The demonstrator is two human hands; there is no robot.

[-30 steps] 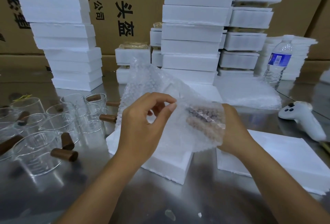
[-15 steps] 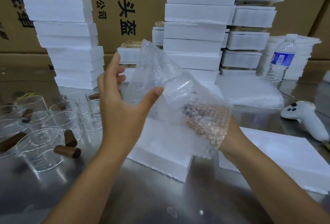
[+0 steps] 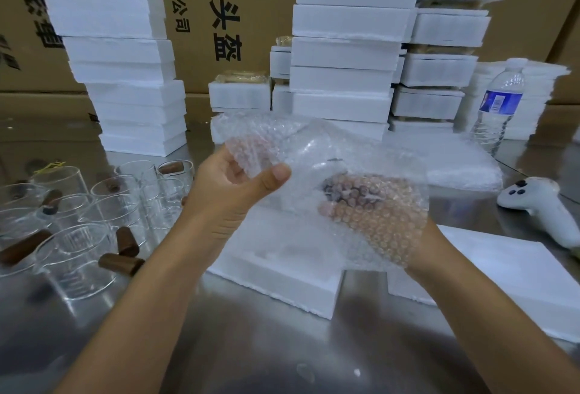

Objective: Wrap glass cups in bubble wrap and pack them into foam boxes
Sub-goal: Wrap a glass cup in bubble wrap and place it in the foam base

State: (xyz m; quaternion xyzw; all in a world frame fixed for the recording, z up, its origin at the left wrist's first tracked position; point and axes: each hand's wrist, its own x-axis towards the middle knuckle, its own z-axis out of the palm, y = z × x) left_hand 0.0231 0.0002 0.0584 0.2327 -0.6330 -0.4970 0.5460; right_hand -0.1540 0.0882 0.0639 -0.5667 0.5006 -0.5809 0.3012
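Two hands hold a bubble wrap (image 3: 314, 149) bundle above the steel desk (image 3: 282, 346), over an open foam box (image 3: 282, 277).
Stacks of foam boxes (image 3: 125, 64) stand behind, and bare glass cups (image 3: 75, 255) with brown handles sit to the left. The left hand (image 3: 226, 193) pinches the wrap's upper left edge, thumb pressed against curled fingers (image 3: 248, 158). The right hand (image 3: 416, 249) cups the bundle from beneath, its fingers curled around it and blurred by the bubbles. A brown, handle-like shape shows through the wrap.
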